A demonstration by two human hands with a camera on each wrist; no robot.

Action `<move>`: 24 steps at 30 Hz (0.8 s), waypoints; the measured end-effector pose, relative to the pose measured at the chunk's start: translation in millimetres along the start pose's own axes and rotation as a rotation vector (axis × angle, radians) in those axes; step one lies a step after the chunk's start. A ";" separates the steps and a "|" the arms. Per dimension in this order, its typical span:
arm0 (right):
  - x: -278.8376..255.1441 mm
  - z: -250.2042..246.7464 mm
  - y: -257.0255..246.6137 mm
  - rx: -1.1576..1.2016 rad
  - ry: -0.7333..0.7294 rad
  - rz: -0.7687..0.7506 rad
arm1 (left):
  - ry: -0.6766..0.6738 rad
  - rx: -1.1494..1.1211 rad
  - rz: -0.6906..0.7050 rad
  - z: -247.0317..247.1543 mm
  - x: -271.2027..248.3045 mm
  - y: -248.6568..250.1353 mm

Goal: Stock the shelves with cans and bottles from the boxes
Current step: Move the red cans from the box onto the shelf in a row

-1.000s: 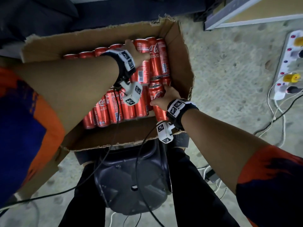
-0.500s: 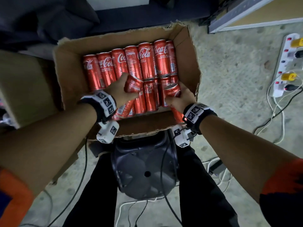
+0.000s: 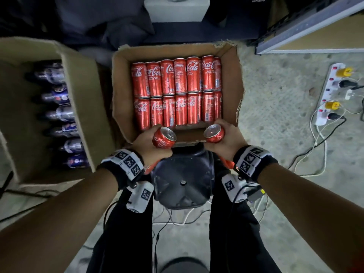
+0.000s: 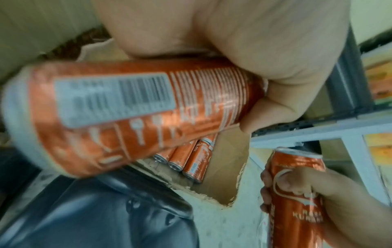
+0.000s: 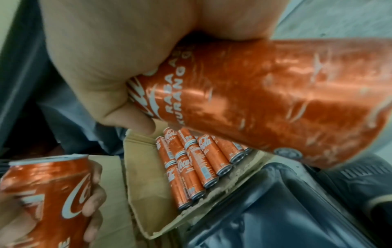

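Cans in both fists: the left hand (image 3: 149,143) is wrapping its fingers round one red cola can (image 3: 164,137), top end tilted up toward the head camera, while the right hand (image 3: 226,138) is clamping its fingers round a second red can (image 3: 214,133), also top end up. Both cans are hanging just above the near edge of the open cardboard box (image 3: 122,107), the two hands well apart from each other. Inside that box, two rows of red cans (image 3: 177,95) are lying on their sides, packed side by side. In the left wrist view the held can's barcode panel is facing the lens, blurred. Over on the left, a second cardboard box (image 3: 82,107) is showing a line of dark bottles (image 3: 61,115), and a white power strip (image 3: 332,95) is lying on the concrete floor (image 3: 275,115) to the right.
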State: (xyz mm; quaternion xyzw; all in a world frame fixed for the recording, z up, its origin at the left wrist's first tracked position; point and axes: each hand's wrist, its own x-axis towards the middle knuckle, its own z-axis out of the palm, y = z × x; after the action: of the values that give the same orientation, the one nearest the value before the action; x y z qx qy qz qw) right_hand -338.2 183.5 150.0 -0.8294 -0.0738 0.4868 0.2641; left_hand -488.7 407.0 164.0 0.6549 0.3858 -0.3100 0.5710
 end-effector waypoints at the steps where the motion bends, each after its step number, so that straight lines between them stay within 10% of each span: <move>1: -12.3 -2.5 -6.4 0.013 0.007 -0.025 | 0.007 -0.024 0.009 -1.5 -11.4 3.4; 24: -336.3 -199.0 -261.6 0.298 0.126 -0.512 | 0.180 -0.217 0.652 -83.9 -383.1 266.9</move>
State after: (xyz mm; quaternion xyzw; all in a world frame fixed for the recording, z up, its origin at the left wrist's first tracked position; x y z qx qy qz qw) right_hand -307.9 205.2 618.8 -0.7645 -0.1916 0.3577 0.5010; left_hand -457.7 418.5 637.2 0.7038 0.2361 -0.0099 0.6700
